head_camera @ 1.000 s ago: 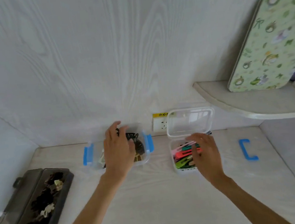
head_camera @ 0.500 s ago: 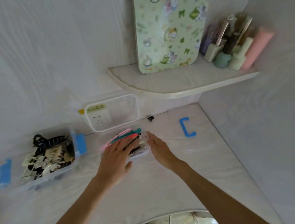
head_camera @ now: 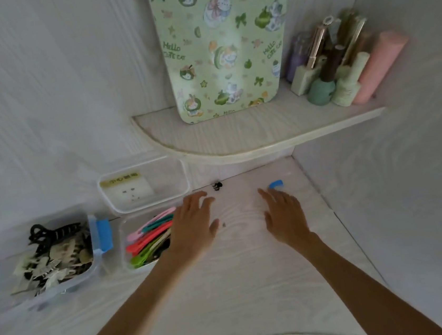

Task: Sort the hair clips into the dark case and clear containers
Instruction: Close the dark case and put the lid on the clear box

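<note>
Head view, looking down at a pale wood-grain worktop [head_camera: 242, 289] set into a corner. Since a second ago the view has swung to the right: the dark case that then sat at the worktop's left edge is now out of sight, and a corner shelf [head_camera: 252, 136] with a green cat-print board [head_camera: 222, 43] and a cluster of bottles [head_camera: 341, 71] now fills the upper right. Both hands have come off the containers. The left hand [head_camera: 193, 225] hovers with fingers relaxed and spread, holding nothing, its wrist just over the right edge of the small clear box [head_camera: 123, 239] of bright long clips [head_camera: 151, 238], whose raised lid [head_camera: 144, 184] leans at the back wall. The right hand [head_camera: 286, 215] is also spread and empty, over bare worktop. Near the back edge, just beyond the left fingertips, lies one small black claw clip [head_camera: 217, 186]; a blue latch piece [head_camera: 276, 184] lies just past the right fingertips. At the left edge stands the blue-latched clear container [head_camera: 97, 253] heaped with black and cream claw clips [head_camera: 51, 258]. Judging from this, the sorting is nearly finished, and the hands seem to be reaching for the last stray pieces.
</note>
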Available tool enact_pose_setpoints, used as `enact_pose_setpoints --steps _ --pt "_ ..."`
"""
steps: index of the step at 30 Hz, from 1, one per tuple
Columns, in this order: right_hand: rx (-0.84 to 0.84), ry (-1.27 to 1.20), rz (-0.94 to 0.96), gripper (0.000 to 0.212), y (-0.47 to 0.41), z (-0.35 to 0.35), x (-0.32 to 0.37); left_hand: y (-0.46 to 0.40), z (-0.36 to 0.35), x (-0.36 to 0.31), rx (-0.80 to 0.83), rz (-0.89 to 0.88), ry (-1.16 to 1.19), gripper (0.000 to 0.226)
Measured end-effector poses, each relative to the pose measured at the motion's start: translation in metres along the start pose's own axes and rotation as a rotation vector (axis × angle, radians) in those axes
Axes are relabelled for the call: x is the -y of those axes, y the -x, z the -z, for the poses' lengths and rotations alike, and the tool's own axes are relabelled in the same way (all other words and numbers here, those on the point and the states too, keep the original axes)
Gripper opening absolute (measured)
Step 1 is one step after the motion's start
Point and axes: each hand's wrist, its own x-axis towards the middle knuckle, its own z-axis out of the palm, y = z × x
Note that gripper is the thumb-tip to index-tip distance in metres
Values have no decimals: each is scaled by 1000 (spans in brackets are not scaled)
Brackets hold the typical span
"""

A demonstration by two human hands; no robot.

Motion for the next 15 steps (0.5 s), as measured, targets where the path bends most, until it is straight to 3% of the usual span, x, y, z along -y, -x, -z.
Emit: enact_pose_setpoints --steps 3,7,11,15 --pt "126 -33 -3 63 -8 19 -10 -39 -10 -9 68 15 -117 57" --pt "257 -58 -18 61 -16 34 -7 -68 -31 -16 201 160 -68 66" --pt "277 -50 -13 60 -18 36 -5 -79 -41 -21 180 234 -77 58" --pt "281 -40 -24 60 -17 34 -3 -86 -41 -24 106 188 -113 43"
